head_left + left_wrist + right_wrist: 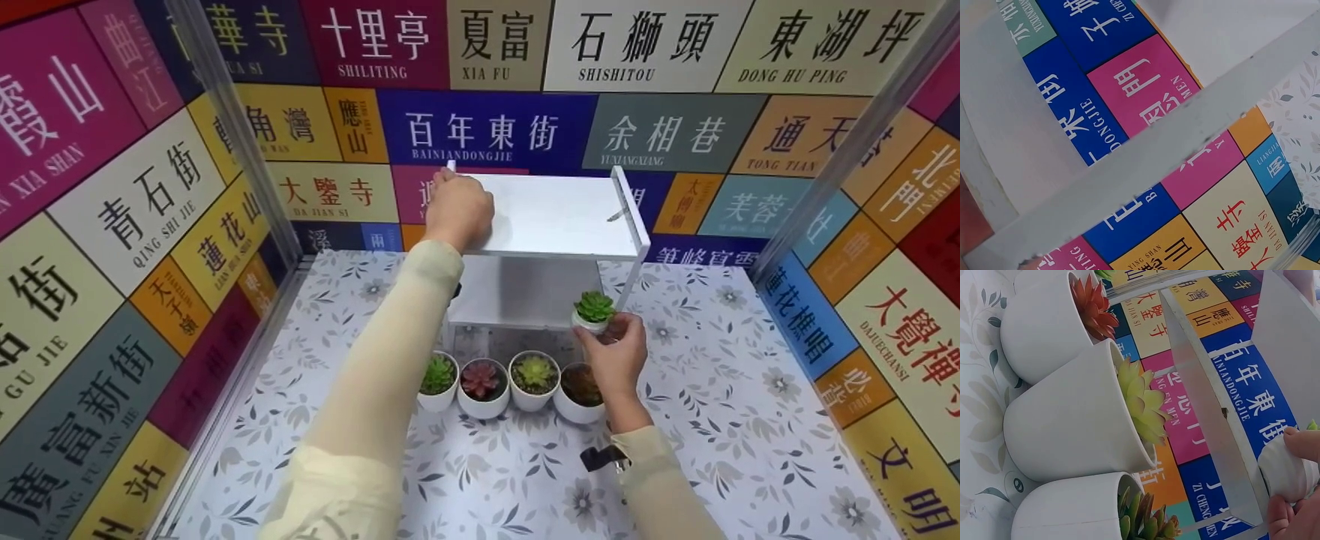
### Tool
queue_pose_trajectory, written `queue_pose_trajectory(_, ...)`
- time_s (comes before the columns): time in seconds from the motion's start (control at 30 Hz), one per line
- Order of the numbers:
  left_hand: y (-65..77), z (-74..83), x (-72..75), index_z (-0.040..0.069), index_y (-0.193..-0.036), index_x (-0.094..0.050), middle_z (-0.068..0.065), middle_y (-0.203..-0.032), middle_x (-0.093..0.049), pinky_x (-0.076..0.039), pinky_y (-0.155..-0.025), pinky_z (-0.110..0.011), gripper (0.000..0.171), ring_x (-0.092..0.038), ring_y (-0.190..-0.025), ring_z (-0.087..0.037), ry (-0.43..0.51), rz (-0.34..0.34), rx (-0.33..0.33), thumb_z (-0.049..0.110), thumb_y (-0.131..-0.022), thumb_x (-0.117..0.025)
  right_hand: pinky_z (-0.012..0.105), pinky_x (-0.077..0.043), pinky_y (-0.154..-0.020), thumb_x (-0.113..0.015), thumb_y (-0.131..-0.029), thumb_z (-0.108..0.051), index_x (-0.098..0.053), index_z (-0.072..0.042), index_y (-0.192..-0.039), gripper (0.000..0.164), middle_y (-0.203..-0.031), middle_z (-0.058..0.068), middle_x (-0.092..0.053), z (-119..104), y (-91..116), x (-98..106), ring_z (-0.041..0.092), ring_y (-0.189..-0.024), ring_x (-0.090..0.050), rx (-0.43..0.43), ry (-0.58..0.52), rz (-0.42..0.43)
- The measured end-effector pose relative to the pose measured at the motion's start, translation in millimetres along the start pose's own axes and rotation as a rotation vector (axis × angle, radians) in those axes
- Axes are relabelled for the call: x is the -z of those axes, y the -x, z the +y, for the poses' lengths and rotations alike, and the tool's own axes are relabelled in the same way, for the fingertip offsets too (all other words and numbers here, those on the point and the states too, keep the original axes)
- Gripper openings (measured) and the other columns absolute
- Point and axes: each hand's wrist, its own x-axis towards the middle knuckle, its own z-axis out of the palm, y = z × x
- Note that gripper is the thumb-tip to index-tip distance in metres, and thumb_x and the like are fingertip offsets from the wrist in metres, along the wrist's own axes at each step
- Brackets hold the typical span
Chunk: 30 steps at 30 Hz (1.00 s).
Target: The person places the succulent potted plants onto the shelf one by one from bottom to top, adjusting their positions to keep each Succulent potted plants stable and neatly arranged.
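A white two-tier shelf rack [559,214] stands on the table. My left hand [461,210] grips the rack's upper left side, its fingertips hidden behind the knuckles. At the lower tier's right front, my right hand [619,352] pinches a small green succulent in a white pot [595,309] between thumb and fingers. In the right wrist view that white pot [1286,469] is beside the board's edge; whether it touches the board I cannot tell. The left wrist view shows mainly a white bar of the rack [1145,152] and a sliver of finger.
In front of the rack stands a row of white-potted succulents: a green one [437,379], a red one [482,386], a yellow-green one [534,379] and a brownish one [581,390]. A leaf-patterned cloth [487,472] covers the table. Sign-printed walls [487,124] enclose it.
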Motion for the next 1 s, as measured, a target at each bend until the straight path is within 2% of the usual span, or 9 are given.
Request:
queue_pose_trajectory(0.17,-1.7,-1.4,-0.7,-0.017,-0.154,-0.04,-0.037,-0.164,-0.036,-0.023,-0.133,-0.058,0.061,-0.028,-0.157,-0.055,0.037,0.004,0.011,0.027,-0.112,-0.033,0.026,-0.059,-0.083,-0.091,-0.084,-0.014,-0.059,-0.001,-0.117,0.047,-0.108,0.016,-0.068,-1,0,0,0.034,-0.1,-0.073,-0.014,0.009,0.01)
queue_pose_trajectory(0.23,-2.3,-1.4,-1.0,-0.016,-0.156,-0.039,-0.037,-0.165,-0.034,-0.024,-0.133,-0.057,0.062,-0.028,-0.158,-0.054,0.07,0.003,0.032,0.029,-0.113,-0.033,0.027,-0.061,-0.085,-0.09,-0.085,-0.014,-0.061,0.0,-0.115,0.044,-0.107,0.017,-0.07,0,-1,-1,0.034,-0.099,-0.074,-0.011,0.006,0.021)
queue_pose_trajectory(0.33,-2.4,-1.1,-1.3,-0.015,-0.157,-0.038,-0.036,-0.166,-0.033,-0.024,-0.133,-0.056,0.063,-0.027,-0.159,-0.052,0.103,0.005,0.053,0.031,-0.114,-0.032,0.018,-0.06,-0.081,-0.087,-0.087,-0.012,-0.065,0.001,-0.11,0.035,-0.103,0.018,-0.073,2,-1,-1,0.028,-0.095,-0.074,-0.001,-0.002,0.044)
queue_pose_trajectory(0.4,-1.9,-0.6,-1.1,-0.015,-0.157,-0.038,-0.036,-0.166,-0.033,-0.024,-0.133,-0.056,0.063,-0.027,-0.159,-0.052,0.107,0.004,0.056,0.031,-0.114,-0.031,0.009,-0.055,-0.076,-0.086,-0.088,-0.012,-0.068,0.0,-0.106,0.029,-0.1,0.018,-0.075,3,-2,-1,0.021,-0.09,-0.072,0.006,0.003,0.061)
queue_pose_trajectory(0.47,-1.7,-0.2,-0.6,-0.015,-0.157,-0.037,-0.037,-0.166,-0.032,-0.024,-0.133,-0.056,0.064,-0.027,-0.159,-0.052,0.116,0.005,0.062,0.032,-0.115,-0.031,0.005,-0.051,-0.073,-0.085,-0.089,-0.012,-0.07,0.0,-0.103,0.024,-0.098,0.017,-0.076,5,-2,-1,0.013,-0.086,-0.07,0.011,0.011,0.07)
queue_pose_trajectory(0.57,-1.6,0.5,0.3,-0.015,-0.158,-0.036,-0.037,-0.166,-0.031,-0.025,-0.133,-0.055,0.065,-0.028,-0.159,-0.051,0.121,0.006,0.069,0.033,-0.115,-0.031,0.005,-0.049,-0.071,-0.084,-0.09,-0.012,-0.071,-0.001,-0.101,0.02,-0.097,0.017,-0.077,7,-3,0,0.006,-0.082,-0.067,0.021,0.026,0.074)
queue_pose_trajectory(0.8,-0.8,0.2,1.8,-0.015,-0.158,-0.036,-0.037,-0.166,-0.031,-0.023,-0.133,-0.055,0.064,-0.027,-0.159,-0.051,0.111,0.006,0.061,0.033,-0.115,-0.031,0.01,-0.047,-0.07,-0.08,-0.094,-0.013,-0.074,-0.003,-0.101,0.014,-0.096,0.015,-0.077,8,-4,4,0.004,-0.081,-0.064,0.046,0.067,0.046)
queue_pose_trajectory(1.0,0.1,-0.2,0.9,-0.015,-0.158,-0.036,-0.035,-0.167,-0.032,-0.022,-0.133,-0.055,0.064,-0.027,-0.16,-0.051,0.092,-0.003,0.05,0.031,-0.114,-0.031,0.01,-0.045,-0.071,-0.08,-0.094,-0.012,-0.075,-0.003,-0.101,0.013,-0.097,0.015,-0.078,13,2,12,-0.007,-0.076,-0.059,0.047,0.076,0.024)
